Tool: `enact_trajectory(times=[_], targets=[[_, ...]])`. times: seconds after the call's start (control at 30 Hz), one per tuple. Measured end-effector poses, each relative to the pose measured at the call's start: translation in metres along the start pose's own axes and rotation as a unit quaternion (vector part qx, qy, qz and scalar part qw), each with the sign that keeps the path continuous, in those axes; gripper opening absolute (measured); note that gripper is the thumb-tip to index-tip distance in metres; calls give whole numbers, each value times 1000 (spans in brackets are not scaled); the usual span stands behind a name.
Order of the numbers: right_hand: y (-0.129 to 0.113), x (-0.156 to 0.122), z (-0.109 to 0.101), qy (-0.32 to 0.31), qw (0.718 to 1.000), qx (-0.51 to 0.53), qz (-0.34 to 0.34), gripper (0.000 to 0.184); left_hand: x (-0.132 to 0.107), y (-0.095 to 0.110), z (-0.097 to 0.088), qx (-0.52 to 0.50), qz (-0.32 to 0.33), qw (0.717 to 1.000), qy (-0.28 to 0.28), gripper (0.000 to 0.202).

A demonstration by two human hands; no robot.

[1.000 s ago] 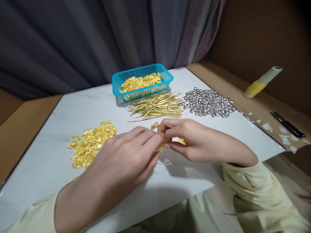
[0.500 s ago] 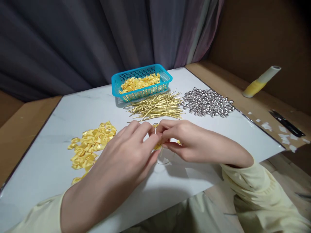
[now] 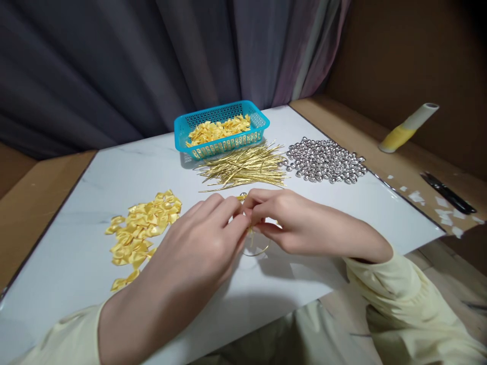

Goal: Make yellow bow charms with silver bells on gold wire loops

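Cord, thin and golden, curved in a loop on the near side of the left hand and right hand, which pinched its partly hidden top. Beyond lay a bristly heap of gold strands, with rounded, shiny silver beads far right and folded, satiny yellow bows left on the smooth white tabletop.

White tabletop, faintly veined in grey. Near its far edge, a turquoise lattice basket of yellow ribbon pieces; metallic gold ties; toward the right edge, silver beads; toward the left, yellow bows. Nearer the front edge, a gold cord loop.
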State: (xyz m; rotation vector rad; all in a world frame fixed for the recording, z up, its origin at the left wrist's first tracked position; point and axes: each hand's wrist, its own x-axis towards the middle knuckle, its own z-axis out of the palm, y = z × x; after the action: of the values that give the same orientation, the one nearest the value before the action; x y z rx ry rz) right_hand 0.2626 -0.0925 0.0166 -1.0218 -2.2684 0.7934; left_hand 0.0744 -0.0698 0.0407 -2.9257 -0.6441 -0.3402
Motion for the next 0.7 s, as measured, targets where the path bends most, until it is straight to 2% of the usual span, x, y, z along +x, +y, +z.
enact_trajectory(times=[0.33,0.6,0.7], targets=[[0,0,-1,-6,1000,5,-5,21,2,2,-3,-18,-17,999,-26,8],[0,1,1,-12,1000,-4,-1,20,1,-1,0,-12,-4,999,-53,14],[1,1,2,-13,1000,-4,-2,20,0,-7,-1,-58,1,996,-70,15]])
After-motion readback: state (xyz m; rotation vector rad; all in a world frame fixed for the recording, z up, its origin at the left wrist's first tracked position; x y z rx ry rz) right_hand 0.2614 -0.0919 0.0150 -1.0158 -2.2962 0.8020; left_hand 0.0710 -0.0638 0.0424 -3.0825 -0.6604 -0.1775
